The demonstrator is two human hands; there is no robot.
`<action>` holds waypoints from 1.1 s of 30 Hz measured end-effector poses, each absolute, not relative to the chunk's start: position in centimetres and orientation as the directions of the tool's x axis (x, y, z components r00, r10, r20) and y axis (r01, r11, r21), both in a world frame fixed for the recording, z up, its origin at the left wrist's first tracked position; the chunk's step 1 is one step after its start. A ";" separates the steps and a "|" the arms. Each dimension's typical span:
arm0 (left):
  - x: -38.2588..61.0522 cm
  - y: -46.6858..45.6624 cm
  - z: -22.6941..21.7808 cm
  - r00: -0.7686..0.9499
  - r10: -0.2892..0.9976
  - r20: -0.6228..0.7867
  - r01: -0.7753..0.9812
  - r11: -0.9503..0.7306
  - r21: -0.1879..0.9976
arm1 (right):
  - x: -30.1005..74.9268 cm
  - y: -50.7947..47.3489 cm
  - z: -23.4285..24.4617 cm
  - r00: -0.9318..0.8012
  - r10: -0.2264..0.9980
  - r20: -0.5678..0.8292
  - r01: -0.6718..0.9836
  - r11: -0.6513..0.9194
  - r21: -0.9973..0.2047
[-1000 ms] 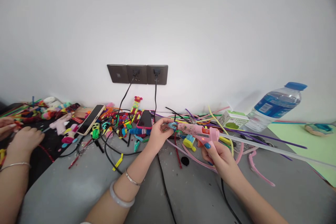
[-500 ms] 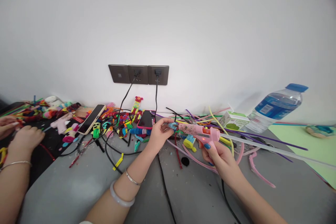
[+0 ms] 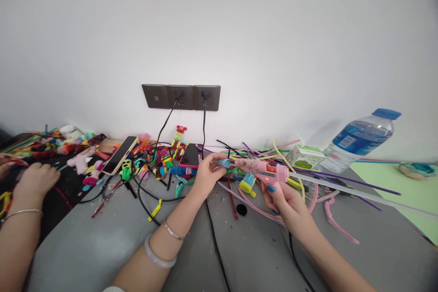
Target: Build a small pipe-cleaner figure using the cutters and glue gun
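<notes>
My right hand (image 3: 285, 203) grips a pink glue gun (image 3: 263, 171) by its handle, a finger with a blue nail on the trigger. A clear glue stick (image 3: 349, 191) juts out of the gun's back to the right. The nozzle points left at a small blue craft piece (image 3: 225, 163). My left hand (image 3: 205, 174) pinches that piece between thumb and fingers, just in front of a red-cased phone (image 3: 190, 155).
Coloured pipe cleaners (image 3: 260, 153), small craft figures (image 3: 160, 159) and black cables (image 3: 147, 194) litter the grey table (image 3: 102, 246). A water bottle (image 3: 359, 139) and a green-white carton (image 3: 304, 157) stand at the right. Another person's hand (image 3: 34, 180) works at the left, near a second phone (image 3: 119, 155).
Almost nothing has moved. My hands and the glue gun have shifted slightly upward. The other person's hands at the left have moved a little.
</notes>
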State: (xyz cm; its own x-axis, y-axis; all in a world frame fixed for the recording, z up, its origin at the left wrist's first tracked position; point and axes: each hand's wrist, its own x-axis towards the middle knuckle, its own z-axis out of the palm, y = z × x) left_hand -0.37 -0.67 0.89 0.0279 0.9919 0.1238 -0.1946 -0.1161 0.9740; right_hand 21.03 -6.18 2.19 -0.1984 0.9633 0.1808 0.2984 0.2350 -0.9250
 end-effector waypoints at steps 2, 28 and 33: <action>-0.3 -0.7 0.9 0.023 0.991 0.129 -0.192 -0.122 0.974 | 21.0 -6.2 2.3 -0.195 0.963 0.185 0.297 0.237 -0.925; -0.3 -0.7 1.0 -0.007 0.991 0.134 -0.258 -0.132 0.957 | 21.1 -6.1 2.0 -0.185 0.965 0.185 0.291 0.234 -0.928; -0.3 -0.7 0.9 -0.003 0.992 0.130 -0.245 -0.127 0.961 | 21.0 -6.2 2.1 -0.195 0.963 0.186 0.296 0.239 -0.925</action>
